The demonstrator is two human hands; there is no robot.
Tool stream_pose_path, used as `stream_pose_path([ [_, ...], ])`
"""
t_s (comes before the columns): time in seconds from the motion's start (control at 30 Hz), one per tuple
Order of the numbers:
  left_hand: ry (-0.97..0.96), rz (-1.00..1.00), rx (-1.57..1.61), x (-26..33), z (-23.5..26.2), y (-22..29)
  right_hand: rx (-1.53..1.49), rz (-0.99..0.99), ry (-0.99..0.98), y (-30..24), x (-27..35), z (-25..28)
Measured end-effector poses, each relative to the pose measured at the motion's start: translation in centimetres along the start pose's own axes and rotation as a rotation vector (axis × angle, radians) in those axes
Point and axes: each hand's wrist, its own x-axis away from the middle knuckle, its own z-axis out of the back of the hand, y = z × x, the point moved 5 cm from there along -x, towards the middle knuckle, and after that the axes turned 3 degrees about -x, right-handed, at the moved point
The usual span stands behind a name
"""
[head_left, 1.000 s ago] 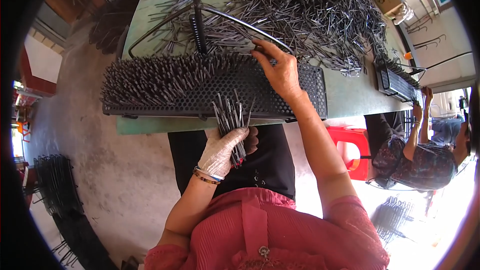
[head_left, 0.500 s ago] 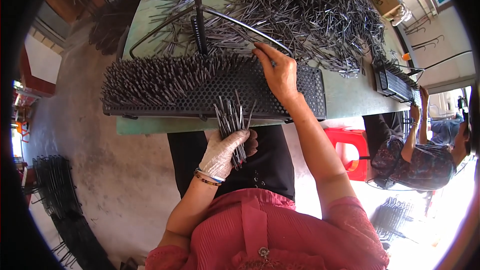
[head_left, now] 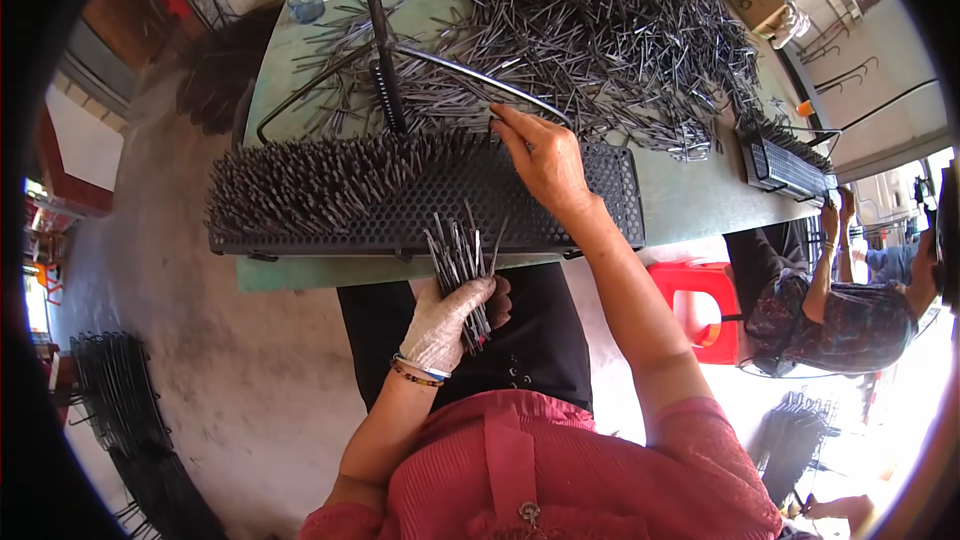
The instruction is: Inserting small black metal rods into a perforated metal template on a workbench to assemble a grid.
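A long black perforated rack (head_left: 460, 200) lies along the table's near edge. Thin dark rods (head_left: 310, 180) stand upright in its left part and along part of its far edge; its right part shows bare holes. Below the rack's front, my left hand (head_left: 445, 325), in a pale glove, is closed around a bundle of the same rods (head_left: 460, 260), their ends pointing up and fanning out. My bare right hand (head_left: 545, 155) reaches over the rack to its far edge, beside the last standing rods. Its thumb and fingers are pinched together; what they hold is too small to make out.
Loose rods form a big heap (head_left: 610, 30) on the green table (head_left: 690, 185). A black metal frame (head_left: 375, 30) rises behind the rack. At right a co-worker (head_left: 830, 315) handles a similar rack (head_left: 785, 165), near a red stool (head_left: 700, 305). Black hooked racks (head_left: 120, 390) stand at left.
The view has tilted slightly. My right hand stays at the rack's far edge, its fingertips slightly more closed. The left hand keeps its bundle. Part of another person's arm now shows at lower right.
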Motion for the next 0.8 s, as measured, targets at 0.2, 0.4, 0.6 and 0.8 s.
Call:
stream_pose_path([
  [0.2,-0.002,0.002,0.021,-0.1,0.2,-0.2,-0.065,-0.036,-0.049,-0.4,-0.1,0.0],
  [0.4,-0.030,0.006,0.034,-0.1,0.1,-0.3,-0.020,-0.036,0.020,-0.1,0.2,0.3],
  [0.6,-0.018,0.016,0.013,-0.2,0.2,-0.3,0.005,-0.011,-0.015,-0.3,-0.2,0.3],
  [0.8,-0.024,-0.013,0.001,-0.1,0.3,-0.2,0.016,0.028,-0.076,-0.4,-0.9,-0.1],
])
